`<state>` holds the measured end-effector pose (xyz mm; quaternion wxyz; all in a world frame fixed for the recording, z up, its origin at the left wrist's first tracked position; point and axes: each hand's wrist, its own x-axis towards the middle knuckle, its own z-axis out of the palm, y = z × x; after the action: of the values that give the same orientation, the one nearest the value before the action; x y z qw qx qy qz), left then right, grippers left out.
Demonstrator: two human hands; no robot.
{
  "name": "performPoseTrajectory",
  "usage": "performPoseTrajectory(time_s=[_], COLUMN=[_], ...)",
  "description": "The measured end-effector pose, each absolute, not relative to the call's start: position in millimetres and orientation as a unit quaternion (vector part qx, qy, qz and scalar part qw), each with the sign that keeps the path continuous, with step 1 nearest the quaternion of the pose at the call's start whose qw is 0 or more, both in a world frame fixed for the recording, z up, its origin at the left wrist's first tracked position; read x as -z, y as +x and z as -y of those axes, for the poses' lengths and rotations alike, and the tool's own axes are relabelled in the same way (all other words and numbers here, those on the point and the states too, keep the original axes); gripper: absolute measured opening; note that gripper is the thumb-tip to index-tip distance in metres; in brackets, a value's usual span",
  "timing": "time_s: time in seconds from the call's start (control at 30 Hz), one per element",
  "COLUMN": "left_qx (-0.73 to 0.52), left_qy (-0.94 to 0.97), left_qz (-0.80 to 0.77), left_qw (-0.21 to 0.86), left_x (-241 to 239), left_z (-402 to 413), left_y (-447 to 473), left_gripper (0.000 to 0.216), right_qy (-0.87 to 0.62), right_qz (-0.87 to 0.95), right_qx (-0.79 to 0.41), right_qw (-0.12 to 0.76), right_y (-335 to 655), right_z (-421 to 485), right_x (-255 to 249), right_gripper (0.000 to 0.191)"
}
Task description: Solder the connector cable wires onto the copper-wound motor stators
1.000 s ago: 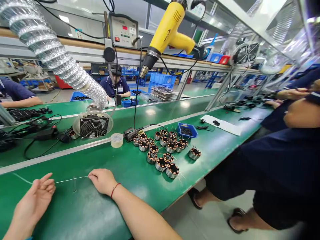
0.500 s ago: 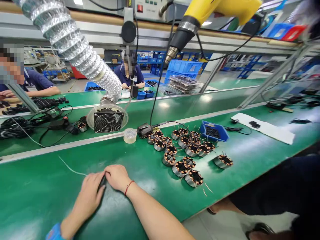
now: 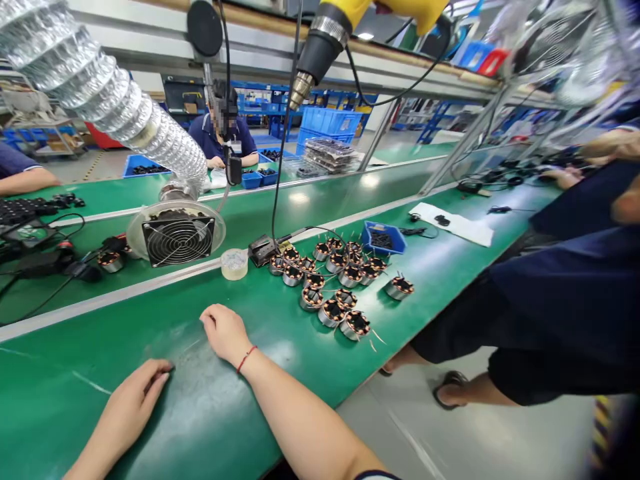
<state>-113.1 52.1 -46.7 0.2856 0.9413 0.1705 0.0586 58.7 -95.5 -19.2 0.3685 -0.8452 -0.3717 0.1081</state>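
My left hand (image 3: 123,410) rests low over the green bench, its thumb and forefinger pinched together. A small dark piece (image 3: 173,369) peeks out at those fingertips; its kind is too small to make out. A thin white strand (image 3: 91,382), blurred, runs along the bench up to the back of this hand. Farther forward and to the right is my right hand (image 3: 225,333), with a red cord on the wrist. Its fingers are curled closed, and whatever they hold, if anything, is hidden. A gap of bare bench separates the two hands.
Several copper-wound motor stators (image 3: 333,312) stand right of my hands, near a clear tape roll (image 3: 235,265) and a blue bin (image 3: 384,238). A fan (image 3: 179,241) on a foil duct and a yellow heat gun (image 3: 320,37) hang above. People stand at right and sit opposite.
My hands, touching earlier, have come apart: the left went down and left, the right slightly up. The camera view has swung right, showing more of the people at the right.
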Motion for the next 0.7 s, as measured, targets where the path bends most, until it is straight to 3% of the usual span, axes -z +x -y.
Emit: performPoseTrajectory(time_s=[0.47,0.7], left_qx=[-0.087,-0.084], left_qy=[0.921,0.930], left_qz=[-0.151,-0.183], left_qw=[0.348,0.309], left_x=[89.0,29.6], left_z=[-75.5,-29.5], left_y=[-118.0,-107.6], left_gripper=[0.031,0.028], right_qy=[-0.771,-0.741], right_qz=[0.508,0.561], right_qx=[-0.218,-0.221], right_qw=[0.317,0.296], right_y=[24.5,24.5], right_z=[90.6,97.9], right_x=[32.6,9.0], right_gripper=[0.025,0.027])
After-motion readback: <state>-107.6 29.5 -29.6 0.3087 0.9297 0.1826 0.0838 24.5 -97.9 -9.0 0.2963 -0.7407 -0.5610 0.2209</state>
